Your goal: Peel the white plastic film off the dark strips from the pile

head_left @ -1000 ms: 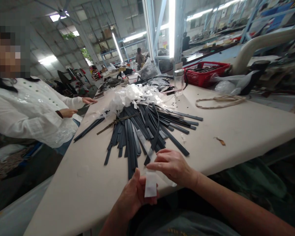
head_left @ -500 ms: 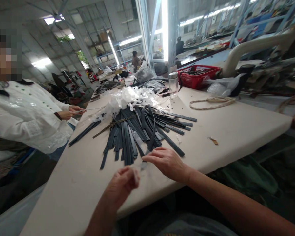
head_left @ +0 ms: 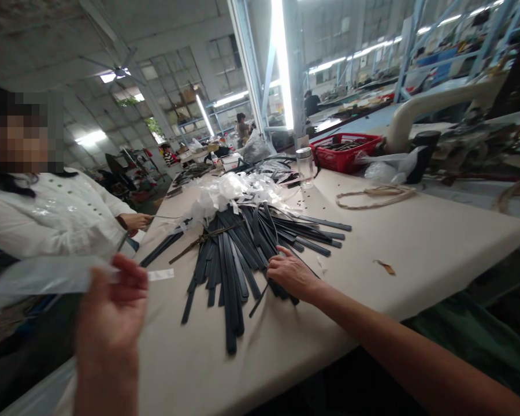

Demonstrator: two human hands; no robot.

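My left hand [head_left: 110,309] is raised off the table at the lower left, its fingers pinched on a long clear plastic sleeve [head_left: 47,274] that stretches out to the left. My right hand [head_left: 291,274] rests on the near end of a fanned pile of dark flat strips [head_left: 242,242] on the beige table [head_left: 416,242], with its fingers curled over a few strips. Behind the strips lies a heap of crumpled clear plastic sleeves [head_left: 236,188].
A person in a white shirt [head_left: 47,216] stands at the table's left edge, hands near the strips. A glass jar [head_left: 304,166], a red basket [head_left: 344,151], a loop of cord [head_left: 375,196] and a brown scrap [head_left: 385,266] sit farther back and to the right.
My left hand has swung out left and up, pulling the plastic sleeve away from the strip. My right hand has moved forward onto the pile of strips. The camera has tilted left.
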